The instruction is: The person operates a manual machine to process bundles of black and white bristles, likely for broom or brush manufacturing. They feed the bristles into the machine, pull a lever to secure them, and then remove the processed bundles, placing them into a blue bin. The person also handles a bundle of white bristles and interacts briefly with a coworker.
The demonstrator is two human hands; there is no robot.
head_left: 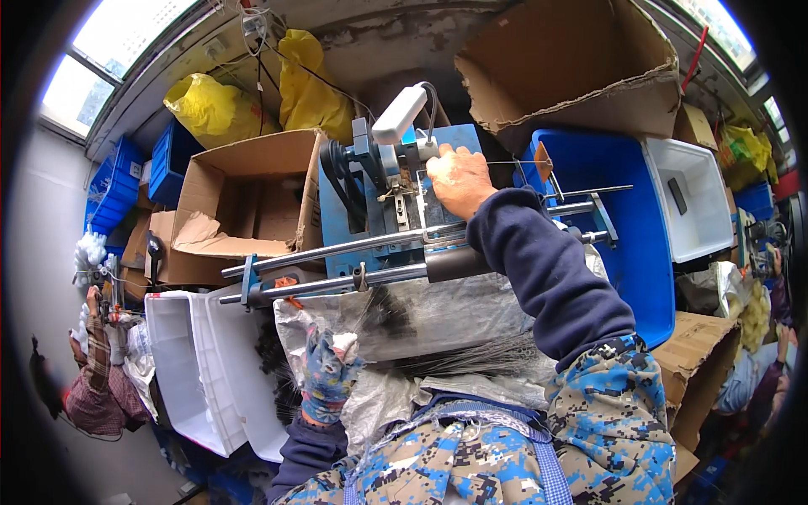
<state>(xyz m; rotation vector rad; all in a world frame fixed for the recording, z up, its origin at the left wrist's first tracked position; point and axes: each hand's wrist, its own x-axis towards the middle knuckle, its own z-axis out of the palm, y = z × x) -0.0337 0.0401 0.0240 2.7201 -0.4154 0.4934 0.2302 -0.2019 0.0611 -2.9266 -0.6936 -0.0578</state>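
A blue bench machine (341,252) with a black belt and pulley stands in front of me. Two steel rods (328,252) cross its near side. My right hand (459,178), bare, reaches over them, its fingers curled down at the machine's head beside a small grey cylinder (427,148); what they grip is hidden. Closer to my body, my left hand (326,374) wears a patterned glove and is held up with bent fingers. Something whitish shows at its fingertips, too small to name. Dark thin bristles (471,358) lie across a pale plastic sheet (454,316) over my lap.
An open cardboard box (189,185) stands left of the machine, a larger one (497,84) behind it. To the right are a blue bin (652,286) and a white tub (715,219). White crates (181,370) stand at left. Other people (101,396) work at both sides.
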